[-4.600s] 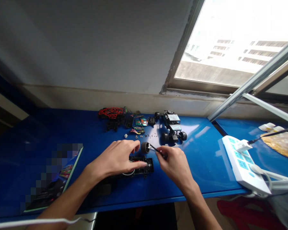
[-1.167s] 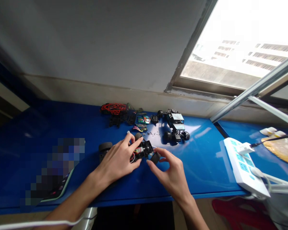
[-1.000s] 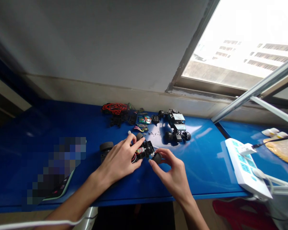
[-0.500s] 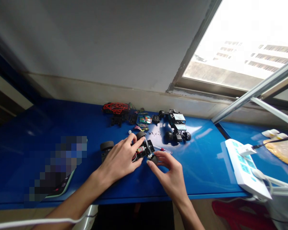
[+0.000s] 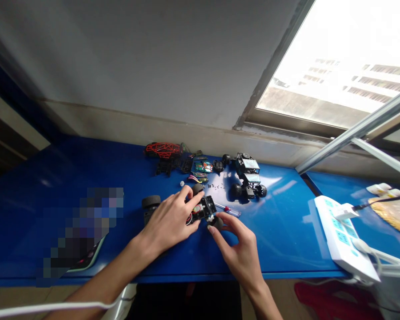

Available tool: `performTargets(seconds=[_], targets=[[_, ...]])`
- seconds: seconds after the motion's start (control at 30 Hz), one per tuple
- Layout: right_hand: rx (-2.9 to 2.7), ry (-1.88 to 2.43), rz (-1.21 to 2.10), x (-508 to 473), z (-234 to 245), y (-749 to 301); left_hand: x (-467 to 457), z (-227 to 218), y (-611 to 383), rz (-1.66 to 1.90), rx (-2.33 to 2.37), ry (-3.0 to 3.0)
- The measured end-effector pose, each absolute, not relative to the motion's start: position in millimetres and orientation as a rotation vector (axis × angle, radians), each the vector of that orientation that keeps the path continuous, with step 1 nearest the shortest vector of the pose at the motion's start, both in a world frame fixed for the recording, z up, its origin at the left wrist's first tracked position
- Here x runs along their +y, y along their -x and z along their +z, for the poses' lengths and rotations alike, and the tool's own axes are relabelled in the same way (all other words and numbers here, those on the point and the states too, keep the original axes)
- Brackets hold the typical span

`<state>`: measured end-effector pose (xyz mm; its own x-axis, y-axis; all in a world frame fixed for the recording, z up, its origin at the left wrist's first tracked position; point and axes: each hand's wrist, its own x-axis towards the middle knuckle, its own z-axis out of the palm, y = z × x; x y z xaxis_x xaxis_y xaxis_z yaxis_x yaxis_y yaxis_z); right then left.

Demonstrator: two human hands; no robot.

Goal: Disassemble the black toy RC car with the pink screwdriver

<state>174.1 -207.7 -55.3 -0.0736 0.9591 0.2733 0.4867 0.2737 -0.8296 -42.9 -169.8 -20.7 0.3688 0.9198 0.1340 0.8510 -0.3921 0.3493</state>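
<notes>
A black toy car chassis (image 5: 207,206) with exposed wires lies on the blue table, partly hidden by my left hand (image 5: 171,216). That hand is closed over its middle, fingers gripping the frame. At the chassis's near right corner, my right hand (image 5: 236,234) pinches a small black wheel (image 5: 216,222) between thumb and fingers, beside a white joint piece. Another wheel (image 5: 151,202) shows left of my left hand, and one more (image 5: 197,190) sits by its fingertips. Just beyond my right fingers lies a screwdriver (image 5: 231,210) with a clear handle.
Behind the chassis lie a red tubular car body (image 5: 163,150), a green painted shell (image 5: 203,167), loose screws (image 5: 216,186) and an assembled toy truck (image 5: 248,175). A white power strip (image 5: 343,240) stands right. A phone (image 5: 90,262), partly pixelated, lies left.
The whole view has shifted slightly. My right hand stays at the wheel, whose dark side shows a little more between the fingers; my left hand keeps its hold on the chassis.
</notes>
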Motion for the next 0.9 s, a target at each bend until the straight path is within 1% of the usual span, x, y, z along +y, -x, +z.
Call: performTargets(seconds=[0.43,0.9], targets=[[-1.928,1.317,0.28,-211.1,-62.2,-169.2,-170.2,-14.1,41.3,0.396,1.617,-2.393],[-1.931,1.256,0.147,-214.5,-64.9,-170.4,-170.0,-15.6,38.7,0.383,1.625,-2.43]])
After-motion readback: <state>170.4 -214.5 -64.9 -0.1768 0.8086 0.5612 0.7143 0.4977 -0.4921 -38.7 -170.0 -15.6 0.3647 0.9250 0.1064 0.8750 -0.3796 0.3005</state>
